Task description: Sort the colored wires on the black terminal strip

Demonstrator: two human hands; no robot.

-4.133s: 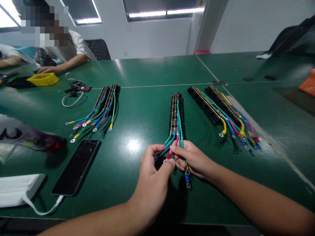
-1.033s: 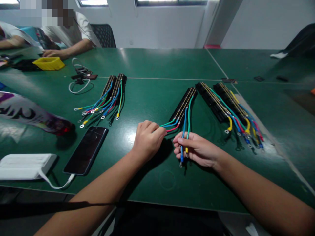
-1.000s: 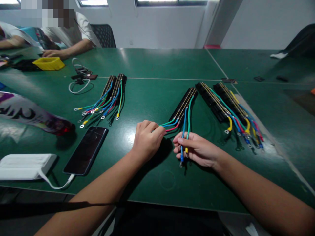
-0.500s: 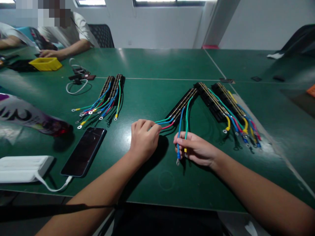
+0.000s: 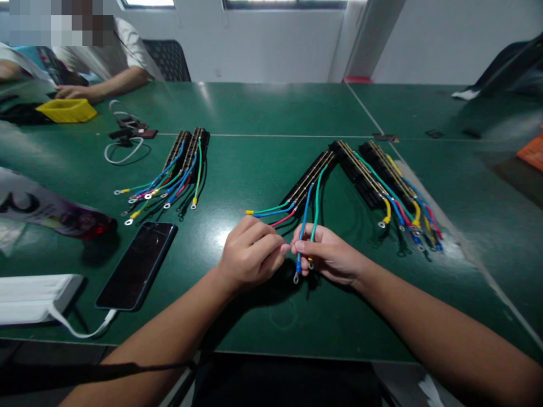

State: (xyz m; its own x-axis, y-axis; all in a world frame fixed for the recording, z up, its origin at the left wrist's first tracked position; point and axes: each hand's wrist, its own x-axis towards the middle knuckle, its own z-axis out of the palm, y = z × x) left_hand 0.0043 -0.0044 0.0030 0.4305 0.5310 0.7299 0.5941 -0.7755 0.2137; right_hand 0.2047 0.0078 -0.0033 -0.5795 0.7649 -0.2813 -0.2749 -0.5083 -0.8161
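Observation:
A black terminal strip [image 5: 309, 178] with brass-coloured rails lies slanted in front of me, wires trailing from its near end. My right hand [image 5: 328, 254] pinches its blue wire [image 5: 304, 217] and green wire [image 5: 317, 206], whose ring terminals hang below the fingers. My left hand [image 5: 254, 251] is closed, fingertips close to my right fingers; whatever it may hold is hidden. The red wire [image 5: 285, 219] runs behind the left hand, its end out of sight. Beyond that hand, another green wire [image 5: 271, 208] and blue wire [image 5: 274, 212] stretch leftward.
To the right lie two wired strips [image 5: 358, 175] [image 5: 384, 169]; two more strips [image 5: 195, 150] lie left. A phone [image 5: 136, 265], white power bank [image 5: 38, 297] and bottle [image 5: 55, 209] stand near my left arm. A person [image 5: 108, 56] sits across by a yellow bin [image 5: 68, 110].
My left hand has come off the green and blue wires on the left and moved down and right toward my right hand. The right hand keeps its wires. The view has shifted slightly.

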